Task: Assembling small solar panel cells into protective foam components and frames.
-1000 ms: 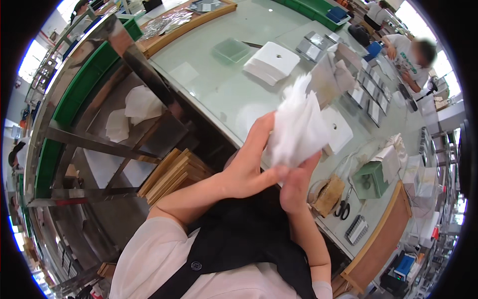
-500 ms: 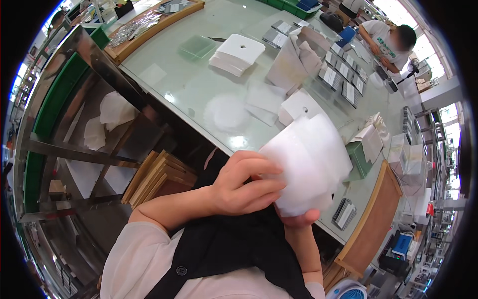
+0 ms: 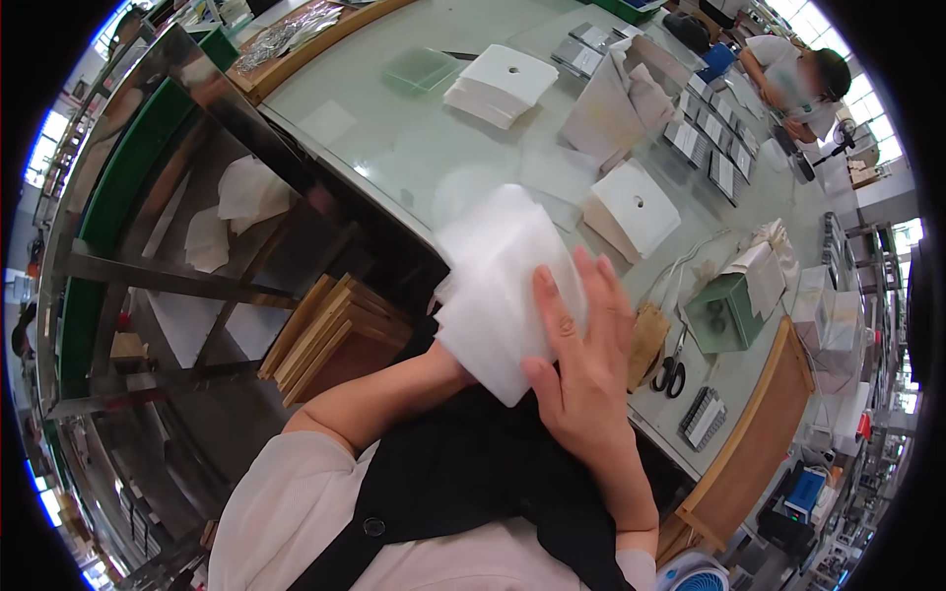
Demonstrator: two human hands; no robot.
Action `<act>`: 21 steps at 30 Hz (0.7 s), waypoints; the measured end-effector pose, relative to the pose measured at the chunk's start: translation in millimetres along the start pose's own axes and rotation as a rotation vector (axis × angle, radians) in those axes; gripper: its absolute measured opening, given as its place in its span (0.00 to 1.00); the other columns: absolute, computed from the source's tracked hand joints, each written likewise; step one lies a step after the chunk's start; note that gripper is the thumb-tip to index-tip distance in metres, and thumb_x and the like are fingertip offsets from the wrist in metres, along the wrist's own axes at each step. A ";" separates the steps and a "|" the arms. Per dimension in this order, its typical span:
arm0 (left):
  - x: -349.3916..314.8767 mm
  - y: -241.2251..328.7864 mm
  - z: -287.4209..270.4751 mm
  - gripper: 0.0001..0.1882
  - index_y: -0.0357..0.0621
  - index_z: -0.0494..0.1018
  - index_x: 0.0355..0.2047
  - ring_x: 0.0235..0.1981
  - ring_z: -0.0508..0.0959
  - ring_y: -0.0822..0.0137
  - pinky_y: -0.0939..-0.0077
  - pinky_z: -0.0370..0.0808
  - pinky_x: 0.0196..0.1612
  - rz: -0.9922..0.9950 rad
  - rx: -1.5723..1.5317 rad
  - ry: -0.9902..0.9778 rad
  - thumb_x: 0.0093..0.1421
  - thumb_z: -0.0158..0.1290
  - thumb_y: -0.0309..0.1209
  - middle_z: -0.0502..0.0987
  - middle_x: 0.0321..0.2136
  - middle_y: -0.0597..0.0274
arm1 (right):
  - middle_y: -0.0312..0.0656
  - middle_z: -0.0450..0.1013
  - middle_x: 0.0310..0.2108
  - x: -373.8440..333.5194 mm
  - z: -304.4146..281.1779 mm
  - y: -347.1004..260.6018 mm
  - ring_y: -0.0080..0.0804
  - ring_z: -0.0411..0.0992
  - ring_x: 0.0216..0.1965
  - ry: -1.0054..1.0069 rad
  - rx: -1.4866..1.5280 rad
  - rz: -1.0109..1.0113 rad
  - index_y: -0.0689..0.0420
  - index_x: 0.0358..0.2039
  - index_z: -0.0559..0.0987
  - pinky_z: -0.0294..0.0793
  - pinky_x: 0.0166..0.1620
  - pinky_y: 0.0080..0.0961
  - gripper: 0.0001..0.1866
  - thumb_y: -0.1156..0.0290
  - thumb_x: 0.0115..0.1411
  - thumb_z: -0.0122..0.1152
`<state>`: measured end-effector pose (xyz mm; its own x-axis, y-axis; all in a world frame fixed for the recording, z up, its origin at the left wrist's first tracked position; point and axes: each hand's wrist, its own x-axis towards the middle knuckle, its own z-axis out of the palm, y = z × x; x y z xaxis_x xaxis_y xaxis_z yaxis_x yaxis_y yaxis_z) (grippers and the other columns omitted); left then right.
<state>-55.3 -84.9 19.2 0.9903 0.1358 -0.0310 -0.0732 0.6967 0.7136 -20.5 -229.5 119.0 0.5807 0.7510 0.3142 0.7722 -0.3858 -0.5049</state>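
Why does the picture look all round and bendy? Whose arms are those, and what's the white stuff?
No robot here! A person wears a camera on their head, looking down; its very wide lens bends straight edges. Those bare arms are theirs. They hold a bundle of thin white sheets: the right hand lays its fingers against it, while the left hand is mostly hidden behind it. On the pale table are two white stacks, a green box and black-handled scissors.

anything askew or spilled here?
Mildly askew: the held white sheets are unevenly stacked, with corners jutting out at left. Loose white pieces also sit rumpled in the metal rack. No spill visible.
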 end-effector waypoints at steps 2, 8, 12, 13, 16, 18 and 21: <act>-0.7 10.2 0.2 0.31 0.44 0.47 0.66 0.66 0.55 0.60 0.62 0.54 0.66 -0.198 0.067 -0.073 0.68 0.43 0.40 0.54 0.65 0.54 | 0.50 0.64 0.51 0.8 5.3 -3.6 0.45 0.62 0.48 0.172 -0.352 -0.035 0.59 0.57 0.70 0.59 0.54 0.40 0.31 0.59 0.54 0.62; -5.7 33.7 18.0 0.23 0.44 0.59 0.59 0.51 0.71 0.63 0.66 0.72 0.52 -0.290 -0.689 -0.008 0.66 0.46 0.34 0.68 0.51 0.59 | 0.43 0.67 0.34 2.2 17.1 23.7 0.39 0.66 0.31 0.257 0.081 -0.315 0.58 0.45 0.70 0.68 0.34 0.30 0.23 0.62 0.54 0.66; -0.7 -9.5 -0.3 0.17 0.43 0.62 0.52 0.46 0.73 0.68 0.75 0.73 0.47 0.323 0.823 -0.150 0.69 0.42 0.40 0.70 0.45 0.58 | 0.42 0.67 0.30 1.3 24.4 30.4 0.37 0.65 0.26 0.289 0.104 -0.297 0.59 0.41 0.68 0.66 0.29 0.28 0.20 0.63 0.56 0.65; -4.9 -14.9 -1.7 0.17 0.43 0.62 0.52 0.46 0.73 0.68 0.75 0.73 0.47 0.324 0.823 -0.150 0.69 0.42 0.40 0.70 0.45 0.58 | 0.41 0.66 0.27 3.1 26.5 32.5 0.37 0.65 0.24 0.315 0.107 -0.265 0.59 0.40 0.68 0.66 0.26 0.29 0.18 0.64 0.56 0.64; -7.6 10.4 30.3 0.15 0.42 0.63 0.44 0.38 0.71 0.72 0.78 0.72 0.41 0.122 0.334 0.104 0.69 0.40 0.41 0.70 0.37 0.61 | 0.40 0.66 0.23 -6.7 37.4 33.8 0.35 0.65 0.21 0.372 0.180 -0.086 0.59 0.37 0.68 0.65 0.24 0.29 0.14 0.65 0.59 0.60; -6.8 11.4 30.9 0.12 0.41 0.62 0.38 0.30 0.67 0.74 0.77 0.67 0.33 0.303 0.198 0.091 0.69 0.39 0.38 0.66 0.30 0.62 | 0.39 0.66 0.22 -11.7 41.1 28.6 0.33 0.66 0.21 0.396 0.264 0.038 0.59 0.37 0.68 0.65 0.25 0.27 0.11 0.67 0.61 0.57; 7.4 7.2 24.1 0.12 0.40 0.63 0.36 0.26 0.63 0.71 0.74 0.63 0.29 0.690 0.559 0.016 0.69 0.36 0.37 0.63 0.26 0.63 | 0.37 0.67 0.26 -11.4 37.6 18.4 0.25 0.67 0.25 0.361 0.527 0.346 0.59 0.38 0.68 0.65 0.28 0.24 0.09 0.67 0.65 0.51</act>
<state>-45.7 -95.9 41.0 0.7450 0.4109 0.5255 -0.5802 0.0104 0.8144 -22.6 -225.0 75.8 0.8885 0.3739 0.2660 0.3547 -0.1918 -0.9151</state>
